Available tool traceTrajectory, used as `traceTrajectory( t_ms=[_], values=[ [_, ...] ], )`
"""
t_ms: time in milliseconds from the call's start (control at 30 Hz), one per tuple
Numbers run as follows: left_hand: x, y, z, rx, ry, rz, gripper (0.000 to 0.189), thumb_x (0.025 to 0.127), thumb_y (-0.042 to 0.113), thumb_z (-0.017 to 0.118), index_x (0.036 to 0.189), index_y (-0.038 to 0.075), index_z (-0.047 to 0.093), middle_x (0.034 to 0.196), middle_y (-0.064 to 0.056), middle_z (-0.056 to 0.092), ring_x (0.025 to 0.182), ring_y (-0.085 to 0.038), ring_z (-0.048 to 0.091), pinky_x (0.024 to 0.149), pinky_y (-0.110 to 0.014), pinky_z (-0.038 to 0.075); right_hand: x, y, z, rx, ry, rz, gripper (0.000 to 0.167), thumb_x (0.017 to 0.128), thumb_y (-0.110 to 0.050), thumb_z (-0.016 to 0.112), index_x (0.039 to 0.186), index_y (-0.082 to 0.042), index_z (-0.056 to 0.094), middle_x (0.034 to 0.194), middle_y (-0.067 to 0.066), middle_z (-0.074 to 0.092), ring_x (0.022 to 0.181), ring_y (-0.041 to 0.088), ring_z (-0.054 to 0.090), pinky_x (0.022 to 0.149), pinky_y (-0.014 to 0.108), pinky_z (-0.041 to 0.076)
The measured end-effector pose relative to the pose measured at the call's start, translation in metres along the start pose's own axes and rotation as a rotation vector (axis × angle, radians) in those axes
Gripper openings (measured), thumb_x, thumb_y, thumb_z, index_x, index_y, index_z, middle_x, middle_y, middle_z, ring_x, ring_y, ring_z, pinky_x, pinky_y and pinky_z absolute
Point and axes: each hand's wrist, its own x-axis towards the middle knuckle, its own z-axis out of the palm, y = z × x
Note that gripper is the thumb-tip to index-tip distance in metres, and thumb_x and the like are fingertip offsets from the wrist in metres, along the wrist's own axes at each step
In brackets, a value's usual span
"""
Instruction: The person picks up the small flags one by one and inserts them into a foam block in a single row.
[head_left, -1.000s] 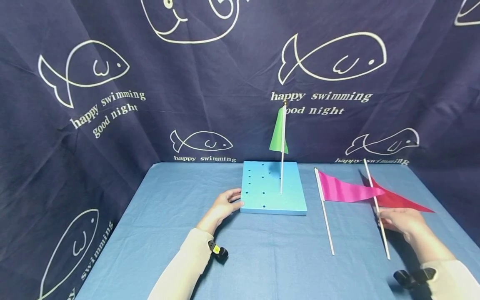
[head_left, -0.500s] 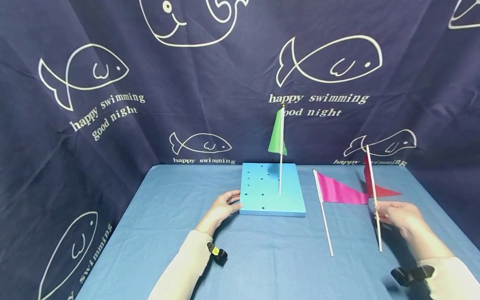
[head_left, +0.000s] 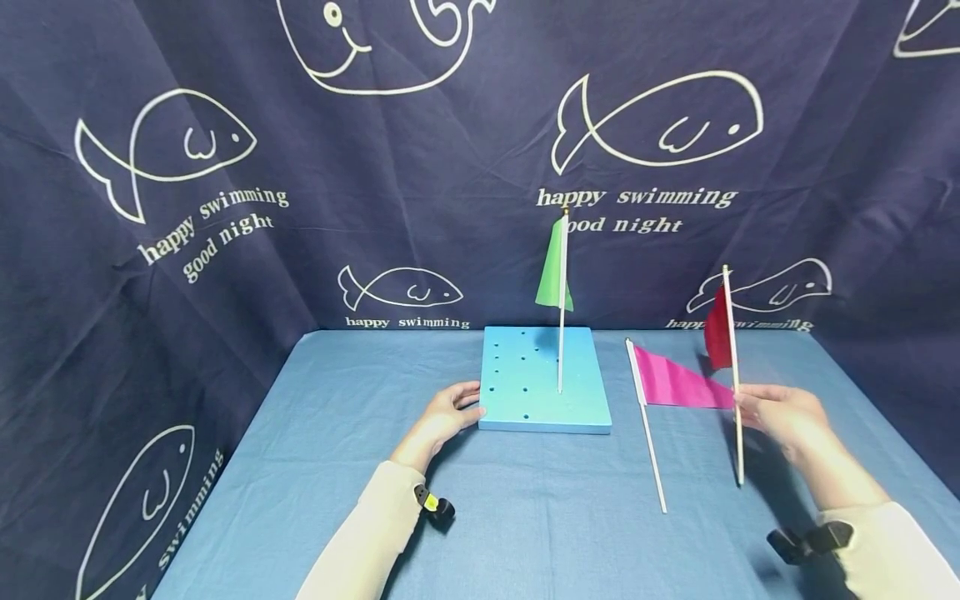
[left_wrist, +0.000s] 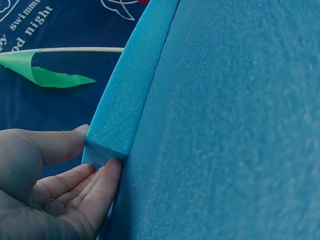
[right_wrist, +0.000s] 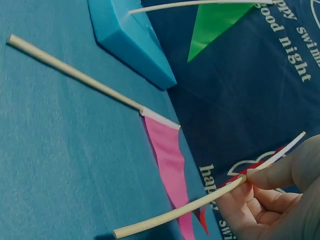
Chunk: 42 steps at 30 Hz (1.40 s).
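My right hand (head_left: 783, 417) pinches the stick of a red flag (head_left: 718, 329) between thumb and fingertips, holding it nearly upright over the cloth. In the right wrist view its pale wooden stick (right_wrist: 175, 212) runs out below the pinch. My left hand (head_left: 442, 417) grips the near left corner of a blue board (head_left: 570, 408) drilled with several small holes, thumb (left_wrist: 65, 145) and fingers on either side of its edge. A green flag (head_left: 553, 271) stands upright in the board. Between board and right hand, a pink flag (head_left: 678, 379) lies on the table, its tip passing behind the red flag's stick.
A blue cloth (head_left: 525, 517) covers the table. Behind it hangs a dark navy curtain (head_left: 420, 183) printed with white fish outlines and lettering. Each wrist wears a small black camera.
The right hand has lifted the red flag off the table, turned it more upright and carried it left. Its cloth now hangs left of the stick. The left hand has stayed at the board.
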Motion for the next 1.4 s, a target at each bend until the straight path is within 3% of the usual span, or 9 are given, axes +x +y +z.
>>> traceTrajectory(
  t_ms=[167,300,867,1133,1400],
  values=[
    [-0.001,0.001,0.0,0.004,-0.001,0.001,0.055,0.09,0.001,0.065,0.141,-0.001,0.045,0.141,-0.022,0.051,0.13,-0.033,0.05,0.099,-0.037,0.051,0.0,-0.009,0.007,-0.034,0.045,-0.001,0.047,0.095,-0.018,0.059,0.127,0.016,0.053,0.075,-0.013,0.069,0.067,0.0,0.068,0.066,0.02,0.057],
    [-0.003,0.003,0.001,0.014,0.007,0.003,0.055,0.09,0.001,0.066,0.141,0.0,0.046,0.14,-0.021,0.052,0.129,-0.032,0.051,0.098,-0.037,0.051,-0.001,-0.016,0.012,-0.049,0.056,-0.019,0.054,0.096,-0.019,0.059,0.132,0.019,0.045,0.075,-0.015,0.067,0.068,0.0,0.068,0.065,0.019,0.057],
    [-0.003,0.003,0.001,0.033,0.015,-0.006,0.054,0.09,0.004,0.066,0.141,0.002,0.047,0.139,-0.019,0.054,0.127,-0.031,0.053,0.098,-0.037,0.051,-0.006,-0.039,0.031,-0.06,0.01,-0.113,0.057,0.097,-0.024,0.057,0.134,0.017,0.044,0.078,-0.024,0.064,0.07,-0.004,0.066,0.068,0.014,0.054],
    [-0.005,0.003,0.001,0.036,0.013,-0.002,0.055,0.091,0.005,0.066,0.142,0.002,0.045,0.14,-0.02,0.052,0.129,-0.032,0.051,0.1,-0.039,0.05,-0.008,-0.05,0.047,0.001,0.014,-0.2,0.051,0.098,-0.018,0.055,0.13,0.02,0.046,0.072,-0.025,0.062,0.069,-0.003,0.062,0.068,0.017,0.055],
    [-0.003,0.001,0.0,0.051,0.014,-0.013,0.054,0.091,0.007,0.066,0.142,0.004,0.046,0.14,-0.018,0.053,0.129,-0.031,0.052,0.1,-0.04,0.05,-0.007,-0.059,0.061,0.023,0.025,-0.243,0.043,0.098,-0.017,0.056,0.125,0.016,0.052,0.072,-0.027,0.061,0.069,-0.004,0.059,0.066,0.014,0.052]
  ],
)
